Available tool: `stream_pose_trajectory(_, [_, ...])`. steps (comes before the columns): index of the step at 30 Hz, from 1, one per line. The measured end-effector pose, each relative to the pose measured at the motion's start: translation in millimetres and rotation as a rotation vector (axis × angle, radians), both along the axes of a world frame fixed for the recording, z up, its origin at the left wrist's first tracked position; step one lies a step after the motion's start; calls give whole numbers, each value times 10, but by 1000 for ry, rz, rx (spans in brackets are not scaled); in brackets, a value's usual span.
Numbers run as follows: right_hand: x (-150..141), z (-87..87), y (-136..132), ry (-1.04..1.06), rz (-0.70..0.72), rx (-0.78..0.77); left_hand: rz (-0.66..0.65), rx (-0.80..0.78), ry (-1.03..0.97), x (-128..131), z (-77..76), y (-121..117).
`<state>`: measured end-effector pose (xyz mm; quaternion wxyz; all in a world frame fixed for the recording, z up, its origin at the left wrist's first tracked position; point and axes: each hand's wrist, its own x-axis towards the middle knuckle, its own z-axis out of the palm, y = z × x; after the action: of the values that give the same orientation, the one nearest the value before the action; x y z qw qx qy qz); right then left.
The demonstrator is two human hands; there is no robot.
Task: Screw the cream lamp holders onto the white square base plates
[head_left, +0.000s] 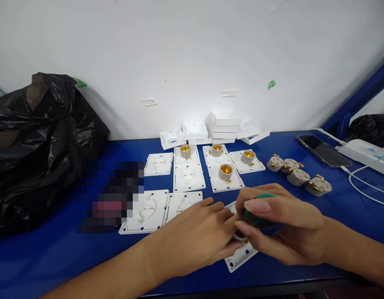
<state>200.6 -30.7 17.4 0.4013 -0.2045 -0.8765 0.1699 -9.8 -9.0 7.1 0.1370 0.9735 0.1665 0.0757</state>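
Note:
My right hand (282, 224) is closed around a green-handled screwdriver (262, 211), seen nearly end-on, its shaft hidden. Under it lies a white square plate (238, 262) near the table's front edge, carrying a lamp socket (241, 237) that is mostly covered by my fingers. My left hand (207, 228) reaches in from the left, its fingers bent against that socket and plate; the exact grip is partly hidden. Just behind, several white plates bear ceramic lamp sockets (225, 172) with brass-coloured threads. Bare white plates (188, 176) lie to the left.
Loose ceramic sockets (294, 177) with brass terminals sit at right. White box covers (223, 128) are stacked by the wall. A phone (323, 149), cables and a power strip (366, 153) lie far right. A black plastic bag (45, 153) fills the left, beside a blurred-out patch.

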Motion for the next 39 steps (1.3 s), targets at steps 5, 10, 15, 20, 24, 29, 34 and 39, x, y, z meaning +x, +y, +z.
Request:
stream_pose_trajectory(5, [-19, 20, 9, -3, 7, -9, -11, 28, -1, -3, -4, 0])
stream_pose_trajectory(10, [-22, 23, 15, 6, 26, -12, -29, 86, 3, -8, -27, 2])
stream_pose_trajectory(15, [-21, 43, 12, -2, 38, -31, -33, 112, 15, -14, -35, 2])
stream_pose_trajectory(20, [-20, 56, -3, -28, 27, -23, -41, 114, 13, -23, -53, 4])
stream_pose_trajectory(24, [-16, 64, -18, -46, 2, -38, -37, 130, 1, -33, -69, -5])
stream_pose_trajectory(29, [-9, 70, -30, -123, -45, -69, -29, 154, 48, -32, -52, -24])
stream_pose_trajectory(34, [-25, 106, -5, -113, -75, -91, -41, 175, 55, -32, -58, -38])
stream_pose_trajectory(39, [-50, 172, 5, -145, -122, -203, -32, 186, 27, -51, -93, -49])
